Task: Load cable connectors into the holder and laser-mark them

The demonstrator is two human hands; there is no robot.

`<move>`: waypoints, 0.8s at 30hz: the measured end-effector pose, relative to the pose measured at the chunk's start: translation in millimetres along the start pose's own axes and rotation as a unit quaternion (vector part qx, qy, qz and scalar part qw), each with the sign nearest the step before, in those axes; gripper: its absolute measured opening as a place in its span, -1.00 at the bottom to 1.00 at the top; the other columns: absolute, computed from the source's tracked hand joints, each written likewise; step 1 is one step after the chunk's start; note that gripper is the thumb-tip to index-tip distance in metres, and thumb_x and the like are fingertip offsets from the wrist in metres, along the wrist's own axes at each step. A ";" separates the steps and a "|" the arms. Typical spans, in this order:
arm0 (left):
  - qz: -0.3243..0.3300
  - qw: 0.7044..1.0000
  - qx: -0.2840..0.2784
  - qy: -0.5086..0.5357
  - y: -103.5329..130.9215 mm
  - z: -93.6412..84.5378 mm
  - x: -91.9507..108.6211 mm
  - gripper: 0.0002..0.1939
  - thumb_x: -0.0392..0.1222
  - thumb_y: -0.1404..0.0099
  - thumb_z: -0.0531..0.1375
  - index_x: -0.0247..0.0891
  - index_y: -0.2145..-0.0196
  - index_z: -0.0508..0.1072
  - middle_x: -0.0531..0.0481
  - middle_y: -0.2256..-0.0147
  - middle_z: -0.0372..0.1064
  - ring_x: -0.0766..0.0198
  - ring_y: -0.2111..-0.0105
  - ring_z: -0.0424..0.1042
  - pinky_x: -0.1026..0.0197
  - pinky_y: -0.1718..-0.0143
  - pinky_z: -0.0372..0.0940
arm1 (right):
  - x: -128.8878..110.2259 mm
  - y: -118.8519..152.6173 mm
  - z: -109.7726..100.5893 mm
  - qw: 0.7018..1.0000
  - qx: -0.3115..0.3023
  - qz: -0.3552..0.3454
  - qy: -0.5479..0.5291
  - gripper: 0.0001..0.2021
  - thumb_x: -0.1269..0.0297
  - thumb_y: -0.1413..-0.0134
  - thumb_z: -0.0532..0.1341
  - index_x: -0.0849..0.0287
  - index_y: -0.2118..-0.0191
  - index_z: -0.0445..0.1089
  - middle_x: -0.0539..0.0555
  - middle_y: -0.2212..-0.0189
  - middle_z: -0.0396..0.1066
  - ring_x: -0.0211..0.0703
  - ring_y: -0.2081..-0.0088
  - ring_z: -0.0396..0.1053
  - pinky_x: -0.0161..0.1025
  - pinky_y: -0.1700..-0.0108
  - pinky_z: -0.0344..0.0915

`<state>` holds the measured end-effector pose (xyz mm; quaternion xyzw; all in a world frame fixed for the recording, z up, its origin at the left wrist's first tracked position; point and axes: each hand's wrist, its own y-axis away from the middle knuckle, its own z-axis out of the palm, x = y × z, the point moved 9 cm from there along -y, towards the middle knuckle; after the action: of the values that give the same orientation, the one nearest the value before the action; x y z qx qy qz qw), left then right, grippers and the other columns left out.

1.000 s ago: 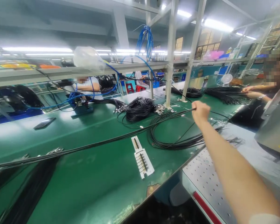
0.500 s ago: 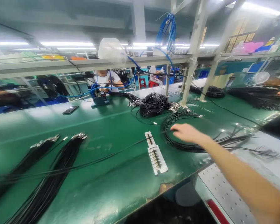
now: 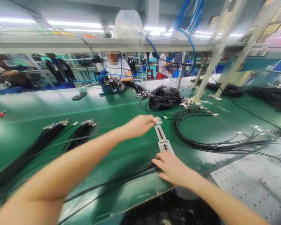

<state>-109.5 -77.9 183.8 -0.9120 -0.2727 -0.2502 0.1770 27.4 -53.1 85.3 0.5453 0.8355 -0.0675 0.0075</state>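
My left hand is closed in a pinch on a small pale block, just beyond the far end of the white slotted fixture. Dark strips run along the fixture's slots. Over its near part lies my right hand, fingers apart, hiding most of that section. Black cables come from the left and end under the right hand's fingers; their ends are hidden. To the right, a looped bunch of black cables with light metallic ends lies on the green table.
Two bundles of black cable lie left. A coiled cable bundle, a phone and a small press with a gauge sit farther back. A person works opposite. A perforated metal plate is at the right.
My left hand has come into view, holding the pale block. My right hand has moved from the looped cables left and nearer, onto the fixture. The view has shifted.
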 end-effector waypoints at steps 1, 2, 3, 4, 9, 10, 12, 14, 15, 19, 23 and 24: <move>0.008 0.999 -0.043 0.013 1.3 26.5 -1.0 -0.84 -0.22 -0.30 0.05 -0.34 0.31 0.38 0.08 0.46 0.34 0.36 0.46 0.34 0.26 0.37 0.29 | 7.8 7.3 -1.5 1.000 0.016 0.006 -0.014 -0.56 0.17 0.02 0.23 0.13 -0.01 0.24 0.16 0.11 0.26 -0.01 0.03 0.18 -0.05 0.01 0.13; 0.013 0.996 -0.081 0.026 3.7 53.3 -2.4 -0.84 -0.28 -0.30 0.02 -0.33 0.35 0.38 0.12 0.53 0.32 0.38 0.51 0.32 0.30 0.41 0.26 | 14.7 14.3 -1.7 0.999 0.030 0.013 -0.025 -0.53 0.15 0.01 0.23 0.10 -0.05 0.22 0.17 0.06 0.24 0.00 -0.02 0.15 -0.04 -0.01 0.12; 0.014 0.994 -0.104 0.037 6.6 77.2 -4.7 -0.82 -0.32 -0.28 -0.01 -0.31 0.36 0.38 0.12 0.54 0.32 0.39 0.52 0.31 0.32 0.42 0.25 | 20.3 20.8 -0.9 0.998 0.043 0.022 -0.031 -0.55 0.17 -0.01 0.21 0.07 -0.06 0.22 0.17 0.02 0.23 -0.01 -0.05 0.13 -0.05 -0.02 0.12; 0.012 0.993 -0.109 0.044 9.3 96.1 -8.0 -0.82 -0.34 -0.27 -0.02 -0.30 0.36 0.38 0.11 0.50 0.34 0.38 0.49 0.32 0.32 0.40 0.24 | 24.6 26.6 0.5 0.997 0.058 0.034 -0.030 -0.58 0.21 -0.04 0.19 0.06 -0.05 0.23 0.17 0.01 0.23 -0.02 -0.05 0.14 -0.06 0.00 0.14; 0.031 0.996 -0.077 0.041 19.1 121.4 -21.2 -0.85 -0.30 -0.25 0.04 -0.27 0.26 0.39 0.00 0.26 0.34 0.27 0.23 0.30 0.24 0.14 0.20 | 24.4 44.7 4.0 0.985 0.146 0.089 0.000 -0.69 0.35 -0.12 0.09 0.17 -0.01 0.28 0.20 0.06 0.30 -0.04 0.01 0.21 -0.08 0.05 0.23; 0.036 0.996 -0.079 0.029 20.2 118.1 -23.6 -0.85 -0.28 -0.25 0.06 -0.26 0.25 0.39 -0.01 0.25 0.34 0.26 0.22 0.29 0.22 0.13 0.19 | 21.8 46.1 4.6 0.983 0.156 0.094 0.000 -0.69 0.35 -0.13 0.08 0.19 -0.01 0.28 0.19 0.07 0.31 -0.05 0.02 0.22 -0.09 0.06 0.24; 0.036 0.994 -0.106 -0.007 22.4 113.5 -29.4 -0.87 -0.25 -0.24 0.09 -0.26 0.26 0.39 -0.02 0.27 0.33 0.22 0.22 0.28 0.19 0.13 0.19 | 17.6 47.0 6.1 0.981 0.165 0.103 -0.006 -0.69 0.34 -0.14 0.07 0.18 -0.01 0.28 0.18 0.10 0.33 -0.06 0.06 0.24 -0.12 0.10 0.27; 0.021 0.988 -0.149 -0.034 24.9 114.0 -36.6 -0.90 -0.24 -0.22 0.12 -0.27 0.30 0.40 -0.03 0.29 0.33 0.20 0.24 0.28 0.19 0.17 0.18 | 16.3 46.5 7.3 0.978 0.173 0.116 -0.016 -0.70 0.33 -0.15 0.08 0.17 -0.01 0.28 0.16 0.13 0.34 -0.07 0.10 0.26 -0.13 0.15 0.28; 0.013 0.985 -0.165 -0.040 25.8 115.1 -39.5 -0.91 -0.25 -0.21 0.13 -0.27 0.32 0.40 -0.03 0.31 0.33 0.20 0.26 0.29 0.20 0.20 0.18 | 16.7 45.8 7.8 0.976 0.179 0.124 -0.022 -0.71 0.32 -0.14 0.08 0.18 0.00 0.28 0.16 0.15 0.34 -0.07 0.13 0.26 -0.12 0.16 0.29; -0.008 0.983 -0.180 -0.027 24.5 119.8 -46.1 -0.94 -0.25 -0.18 0.14 -0.27 0.41 0.38 0.01 0.39 0.33 0.24 0.35 0.29 0.25 0.31 0.15 | 20.7 43.0 10.3 0.966 0.199 0.154 -0.060 -0.73 0.29 -0.12 0.12 0.20 0.05 0.29 0.17 0.20 0.34 -0.06 0.19 0.27 -0.08 0.17 0.29; -0.016 0.981 -0.191 0.029 20.1 122.2 -51.9 -0.90 -0.19 -0.15 0.14 -0.26 0.47 0.36 0.09 0.47 0.33 0.32 0.44 0.27 0.32 0.41 0.12 | 30.2 46.8 7.9 0.950 0.215 0.165 -0.153 -0.71 0.29 -0.09 0.15 0.14 0.04 0.26 0.13 0.18 0.33 -0.08 0.16 0.28 -0.10 0.13 0.30; -0.026 0.979 -0.191 0.063 18.9 121.8 -54.0 -0.89 -0.19 -0.15 0.13 -0.26 0.46 0.36 0.10 0.48 0.33 0.34 0.46 0.27 0.33 0.44 0.11 | 35.9 49.4 6.1 0.941 0.223 0.173 -0.187 -0.70 0.30 -0.09 0.14 0.13 0.02 0.24 0.12 0.16 0.32 -0.10 0.15 0.28 -0.13 0.13 0.31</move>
<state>-93.7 -58.9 51.5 -0.9040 -0.2316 -0.3593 0.0100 57.6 -1.6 70.9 0.6464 0.6754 -0.3508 0.0533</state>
